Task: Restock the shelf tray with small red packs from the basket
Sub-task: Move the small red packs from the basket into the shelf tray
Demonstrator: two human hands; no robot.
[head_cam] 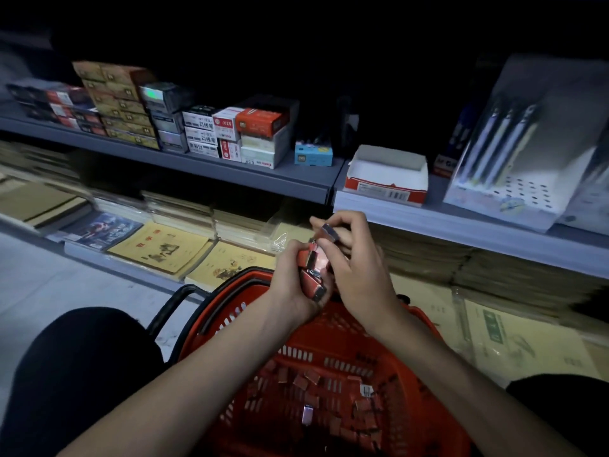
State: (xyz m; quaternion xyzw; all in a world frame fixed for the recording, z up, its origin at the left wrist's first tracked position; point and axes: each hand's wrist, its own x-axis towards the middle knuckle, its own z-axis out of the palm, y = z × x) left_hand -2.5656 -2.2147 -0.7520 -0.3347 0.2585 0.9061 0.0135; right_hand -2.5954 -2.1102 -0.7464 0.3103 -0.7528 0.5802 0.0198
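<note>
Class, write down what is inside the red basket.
Loose small red packs lie scattered over the basket floor. The left forearm and right forearm cover parts, hiding whatever lies beneath.

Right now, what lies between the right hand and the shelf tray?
Head view: only the grey shelf edge lies between the right hand and the shelf tray.

I see dim light, grey metal shelf (pixel 230 174) above the left hand (pixel 291 285), stacked boxes (pixel 204 133) on it, notebooks (pixel 158 249) lying flat just left of the hand, pale floor (pixel 39 282) farther left
</note>
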